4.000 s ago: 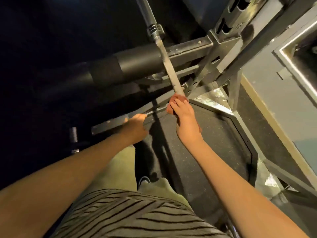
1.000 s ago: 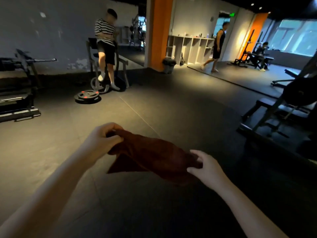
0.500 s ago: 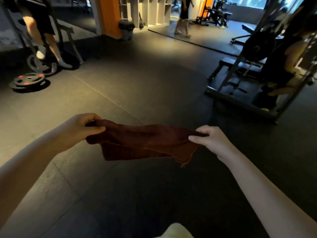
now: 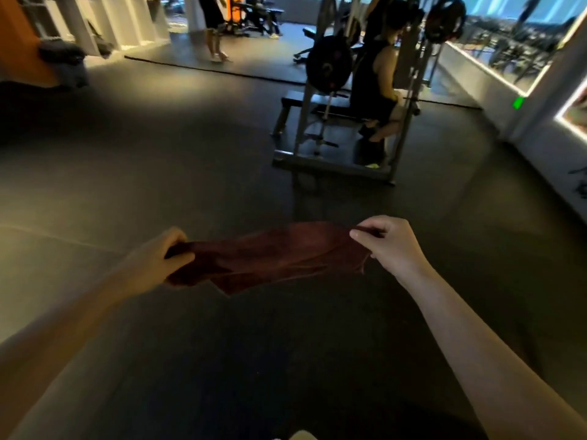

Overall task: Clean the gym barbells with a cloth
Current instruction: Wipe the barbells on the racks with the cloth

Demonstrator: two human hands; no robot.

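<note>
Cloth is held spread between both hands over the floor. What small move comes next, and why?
Probably fold the cloth into a pad: the left hand and right hand each pinch one end, it sags loosely between them, and nothing to wipe is within reach; a person sits at the rack ahead.

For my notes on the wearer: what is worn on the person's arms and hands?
Nothing visible. The left arm and right arm are bare, without sleeves. The left hand and right hand have no gloves; no watch or bracelet shows.
</note>
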